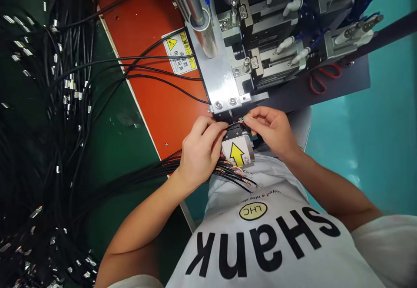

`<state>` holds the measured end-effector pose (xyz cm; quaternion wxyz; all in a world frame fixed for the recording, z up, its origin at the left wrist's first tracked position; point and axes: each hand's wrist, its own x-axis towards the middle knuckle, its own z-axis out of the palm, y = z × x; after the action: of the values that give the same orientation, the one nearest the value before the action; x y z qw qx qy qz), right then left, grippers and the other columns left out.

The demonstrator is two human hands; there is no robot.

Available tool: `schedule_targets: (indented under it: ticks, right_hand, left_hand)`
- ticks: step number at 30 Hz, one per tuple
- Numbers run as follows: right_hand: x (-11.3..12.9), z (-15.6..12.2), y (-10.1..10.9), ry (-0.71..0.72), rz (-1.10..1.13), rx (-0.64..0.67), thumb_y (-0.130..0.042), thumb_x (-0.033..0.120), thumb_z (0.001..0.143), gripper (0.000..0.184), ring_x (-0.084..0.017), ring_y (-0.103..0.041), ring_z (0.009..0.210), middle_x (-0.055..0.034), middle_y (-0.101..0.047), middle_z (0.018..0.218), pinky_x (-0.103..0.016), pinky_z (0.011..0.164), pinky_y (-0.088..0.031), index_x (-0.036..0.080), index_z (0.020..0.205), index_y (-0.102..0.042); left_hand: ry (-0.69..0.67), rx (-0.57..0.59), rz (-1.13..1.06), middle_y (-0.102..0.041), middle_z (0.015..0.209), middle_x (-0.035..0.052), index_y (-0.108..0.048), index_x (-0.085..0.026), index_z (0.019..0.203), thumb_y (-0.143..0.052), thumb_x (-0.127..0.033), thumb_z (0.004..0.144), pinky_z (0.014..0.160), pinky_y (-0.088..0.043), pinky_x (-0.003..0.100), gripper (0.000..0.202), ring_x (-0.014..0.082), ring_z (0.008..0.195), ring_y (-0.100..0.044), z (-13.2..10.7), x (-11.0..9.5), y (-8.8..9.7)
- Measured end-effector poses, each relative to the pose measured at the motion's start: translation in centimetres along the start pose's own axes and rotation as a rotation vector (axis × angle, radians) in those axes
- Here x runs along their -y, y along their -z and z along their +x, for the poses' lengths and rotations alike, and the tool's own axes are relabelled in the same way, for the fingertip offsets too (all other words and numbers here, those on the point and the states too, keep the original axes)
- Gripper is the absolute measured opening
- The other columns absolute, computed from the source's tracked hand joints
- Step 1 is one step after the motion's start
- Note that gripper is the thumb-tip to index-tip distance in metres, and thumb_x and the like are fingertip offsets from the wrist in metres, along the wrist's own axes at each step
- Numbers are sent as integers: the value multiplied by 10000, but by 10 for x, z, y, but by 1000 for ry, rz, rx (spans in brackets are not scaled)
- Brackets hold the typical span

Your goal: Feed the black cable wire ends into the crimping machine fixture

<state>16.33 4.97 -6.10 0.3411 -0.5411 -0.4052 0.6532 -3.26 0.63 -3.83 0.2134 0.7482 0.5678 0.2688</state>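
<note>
A black cable [233,124] with thin coloured wires [241,120] fanned at its end lies across the front of a metal machine [224,79]. My left hand [202,149] pinches the cable's black jacket between thumb and fingers. At the wire end, my right hand [271,127] is closed with its fingertips on the coloured wires. Just below sits a machine block bearing a yellow arrow label [237,152]. Under my left hand runs a bundle of black cables [156,170], their stripped coloured ends [236,173] resting by my shirt.
An orange board [146,101] with a warning label [180,52] lies left of the machine. Piles of black cables with shiny metal connectors [73,88] cover the green table [120,123]. Red-handled scissors [321,79] rest on a dark plate at right. Blue air hoses [314,40] run above.
</note>
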Motion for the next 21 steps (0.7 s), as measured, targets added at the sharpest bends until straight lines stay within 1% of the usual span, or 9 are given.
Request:
schedule_targets:
  ticks: [6, 10, 18, 21]
  right_hand:
    - [-3, 3, 1, -33, 8, 10, -784, 354, 791, 206, -87, -517, 561, 13, -633, 693, -234, 529, -410, 178, 778, -678]
    - [-1, 3, 1, -27, 6, 6, -784, 351, 790, 203, -88, -518, 575, 11, -635, 696, -233, 543, -424, 178, 770, -679]
    - [-3, 4, 2, -25, -6, 10, -786, 368, 786, 209, -97, -521, 596, 8, -633, 708, -240, 557, -458, 187, 774, -684]
    - [-3, 3, 3, -23, -4, 12, -788, 363, 787, 204, -94, -522, 589, 9, -636, 710, -237, 552, -455, 186, 778, -685]
  left_hand:
    - [-59, 3, -24, -616, 941, 41, -675, -212, 1117, -544, -115, 938, 872, -540, 285, 242, 161, 986, -629, 0, 10, 0]
    - [-85, 14, -38, -601, 929, 40, -680, -218, 1135, -520, -99, 939, 830, -542, 267, 280, 158, 987, -629, 0, 14, -1]
    - [-67, 27, -22, -598, 933, 49, -680, -232, 1156, -501, -124, 950, 824, -540, 287, 293, 169, 985, -622, 0, 14, -2]
    - [-58, 29, -22, -600, 948, 52, -680, -234, 1158, -501, -116, 946, 833, -535, 290, 301, 171, 992, -618, -1, 14, -2]
